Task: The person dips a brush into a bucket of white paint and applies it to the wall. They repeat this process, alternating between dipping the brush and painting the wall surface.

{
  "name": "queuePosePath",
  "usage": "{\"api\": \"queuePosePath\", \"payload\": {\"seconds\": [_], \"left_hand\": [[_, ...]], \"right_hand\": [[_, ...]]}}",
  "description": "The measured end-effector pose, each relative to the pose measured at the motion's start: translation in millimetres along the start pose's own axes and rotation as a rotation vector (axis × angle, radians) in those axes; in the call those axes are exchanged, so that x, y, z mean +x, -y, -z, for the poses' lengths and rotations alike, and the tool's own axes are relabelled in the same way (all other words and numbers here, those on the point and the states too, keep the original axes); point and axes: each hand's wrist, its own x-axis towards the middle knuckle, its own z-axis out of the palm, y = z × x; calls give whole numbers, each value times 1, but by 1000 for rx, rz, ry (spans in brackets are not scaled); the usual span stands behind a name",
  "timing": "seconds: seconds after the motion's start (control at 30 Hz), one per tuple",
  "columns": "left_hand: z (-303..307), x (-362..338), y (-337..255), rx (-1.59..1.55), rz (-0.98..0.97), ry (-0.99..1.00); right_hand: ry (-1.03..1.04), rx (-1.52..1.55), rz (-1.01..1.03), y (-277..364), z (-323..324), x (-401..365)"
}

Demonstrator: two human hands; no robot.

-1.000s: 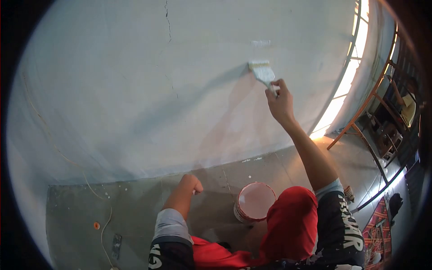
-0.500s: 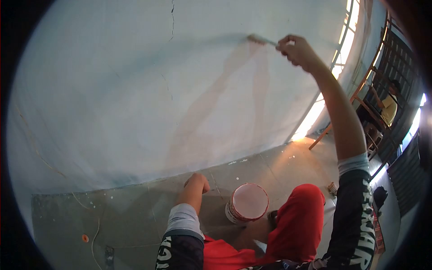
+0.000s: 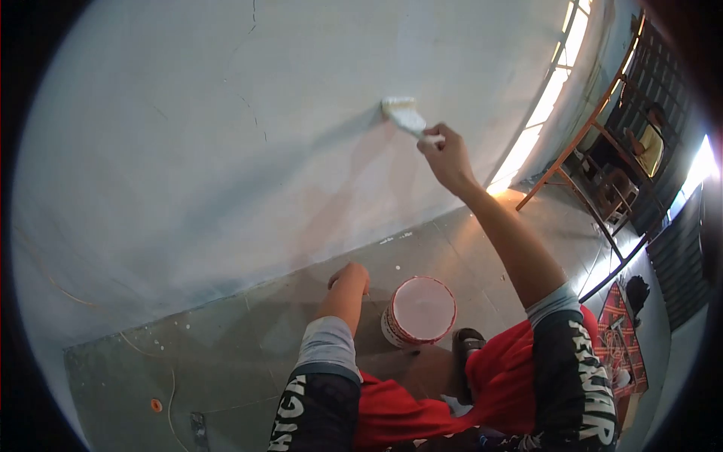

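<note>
My right hand (image 3: 449, 154) is closed around the handle of a paintbrush (image 3: 407, 119). The brush's wide, pale bristle end meets the light-coloured wall (image 3: 316, 68), or is very close to it, and throws a long shadow to the lower left. My left hand (image 3: 349, 279) is low by the foot of the wall, bent at the wrist with its fingers curled; whatever they may hold is hidden. Just right of that hand, an upright bucket (image 3: 388, 325) of whitish paint stands on the floor, its rim smeared red.
Thin cracks (image 3: 254, 120) mark the wall. On the tiled floor (image 3: 248, 361) are a cord (image 3: 173, 399) and an orange ring (image 3: 157, 405). To the right are a bright window (image 3: 546, 98), a brown metal frame (image 3: 576, 143), a seated person (image 3: 649, 147) and a red patterned surface (image 3: 623, 339).
My right hand has brought the brush down and to the left along the wall, and the brush's broad face now shows. The camera view has shifted; my left hand stays low.
</note>
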Motion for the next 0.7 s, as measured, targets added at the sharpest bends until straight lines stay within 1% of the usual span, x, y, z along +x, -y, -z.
{"api": "queuePosePath", "payload": {"seconds": [0.07, 0.1, 0.13, 0.17, 0.23, 0.27, 0.3, 0.33, 0.37, 0.43, 0.47, 0.53, 0.57, 0.63, 0.7], "left_hand": [[-1, 9, 4, -11, -20, -27], [-2, 18, 6, 19, -23, 17], [-3, 14, 8, 44, -30, 57], [-3, 9, 13, 47, -30, 53], [-6, -30, 25, 67, -85, -161], [-5, -28, 25, 66, -86, -161], [-2, -21, 24, 118, -77, -113], [-4, -17, 25, 168, -65, -61], [-7, -34, 26, 161, -58, -63], [-14, -84, 30, 168, -225, -284], [-16, -77, 33, 168, -219, -280], [-20, -60, 41, 38, -293, -349], [-21, -56, 45, 37, -291, -350], [-27, -58, 56, 36, -250, -354], [-29, -52, 70, 19, -226, -370]], "right_hand": [[54, 17, -77, -7, 4, -9], [51, 21, -87, -11, 9, -9], [85, -36, -59, -13, 18, -3], [118, -92, -28, -14, 26, 6], [141, -121, -120, 18, 55, 24], [181, -14, -124, 30, 72, 39], [188, 37, -68, 45, 90, 57], [138, -26, -6, 55, 105, 85], [124, 4, 11, 70, 120, 107], [58, 6, 100, 98, 149, 138], [84, -21, 118, 111, 164, 150], [-72, -82, 156, 136, 177, 134], [-71, -80, 157, 138, 174, 128], [-171, -34, 160, 137, 169, 123], [-67, 19, 224, 86, 153, 140]]}}
